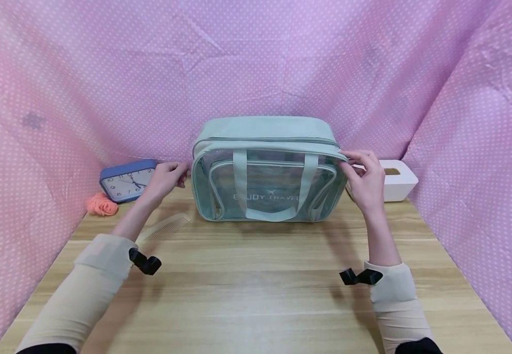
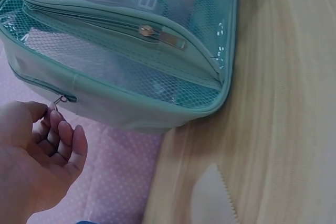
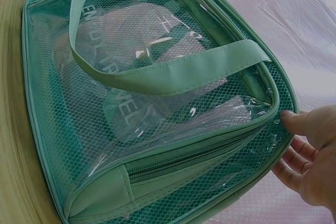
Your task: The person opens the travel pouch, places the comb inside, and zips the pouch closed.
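Observation:
A mint-green travel bag [image 1: 269,182] with a clear mesh front and a strap handle [image 1: 240,182] stands upright at the back of the table. At its left side, my left hand [image 1: 166,179] pinches the small metal zipper pull [image 2: 62,99] between thumb and forefinger; the other fingers curl loosely. This zipper looks closed up to its end on that side. My right hand [image 1: 366,179] grips the bag's upper right edge, with the thumb [image 3: 294,121] on the front and the fingers behind the edge. A second zipper pull [image 2: 170,39] sits on the front pocket.
Left of the bag stand a blue alarm clock [image 1: 128,182] and a coral mesh ball [image 1: 101,204]. A pale comb [image 1: 163,229] lies by the left forearm. Behind the right hand is a white tissue box [image 1: 399,182]. Pink dotted cloth [image 1: 256,59] hangs around the wooden table [image 1: 256,285].

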Demonstrator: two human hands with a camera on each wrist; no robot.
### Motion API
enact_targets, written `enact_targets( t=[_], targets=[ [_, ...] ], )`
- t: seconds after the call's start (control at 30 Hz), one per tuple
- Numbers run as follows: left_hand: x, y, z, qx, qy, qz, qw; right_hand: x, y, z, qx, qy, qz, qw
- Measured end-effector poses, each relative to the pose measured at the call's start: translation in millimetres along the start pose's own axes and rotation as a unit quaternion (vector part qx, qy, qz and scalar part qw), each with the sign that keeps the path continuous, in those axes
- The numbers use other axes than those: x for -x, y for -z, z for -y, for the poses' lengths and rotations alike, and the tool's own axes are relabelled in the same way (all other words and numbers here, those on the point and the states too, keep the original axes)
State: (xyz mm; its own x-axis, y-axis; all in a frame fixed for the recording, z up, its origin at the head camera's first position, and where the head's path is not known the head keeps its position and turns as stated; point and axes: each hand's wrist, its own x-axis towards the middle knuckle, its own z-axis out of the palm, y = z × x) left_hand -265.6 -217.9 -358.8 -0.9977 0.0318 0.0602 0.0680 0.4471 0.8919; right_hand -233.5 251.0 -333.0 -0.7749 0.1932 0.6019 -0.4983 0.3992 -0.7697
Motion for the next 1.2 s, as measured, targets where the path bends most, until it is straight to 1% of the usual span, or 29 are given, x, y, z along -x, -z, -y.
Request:
enact_targets(
  t=[0.2,0.27,0.37,0.5,0.6,0.73,0.83,0.97,1.2],
  targets=[
    [-2.6,2.1,-7.6,-0.011,-0.007,-0.010,0.9999,0.1,1.1,-0.2,0.000,-0.002,-0.003,1.0000],
    [-3.5,3.0,-11.0,-0.017,-0.008,-0.018,0.9997,-0.2,1.6,0.0,0.001,-0.002,-0.004,1.0000],
    [-4.9,4.1,-18.0,-0.026,-0.011,-0.038,0.9989,-0.4,2.3,0.2,0.001,-0.001,-0.007,1.0000],
    [-5.9,5.2,-29.0,-0.043,-0.017,-0.076,0.9961,0.1,2.6,0.3,-0.001,0.000,-0.008,1.0000],
    [-5.8,6.6,-36.7,-0.046,-0.024,-0.092,0.9944,0.2,2.4,0.1,-0.003,0.002,-0.007,1.0000],
    [-4.5,10.2,-46.0,-0.050,-0.027,-0.088,0.9945,-0.6,1.7,-0.8,-0.004,0.005,-0.009,0.9999],
    [-4.2,13.8,-52.3,-0.065,-0.027,-0.084,0.9941,-1.7,0.6,-1.1,-0.008,0.006,-0.011,0.9999],
    [-4.9,17.0,-59.1,-0.083,-0.034,-0.083,0.9926,-2.8,-1.1,-0.4,-0.018,0.005,-0.011,0.9998],
    [-5.6,15.5,-71.3,-0.112,-0.061,-0.097,0.9871,-1.5,-1.8,-0.3,-0.015,0.005,-0.012,0.9998]
  ],
)
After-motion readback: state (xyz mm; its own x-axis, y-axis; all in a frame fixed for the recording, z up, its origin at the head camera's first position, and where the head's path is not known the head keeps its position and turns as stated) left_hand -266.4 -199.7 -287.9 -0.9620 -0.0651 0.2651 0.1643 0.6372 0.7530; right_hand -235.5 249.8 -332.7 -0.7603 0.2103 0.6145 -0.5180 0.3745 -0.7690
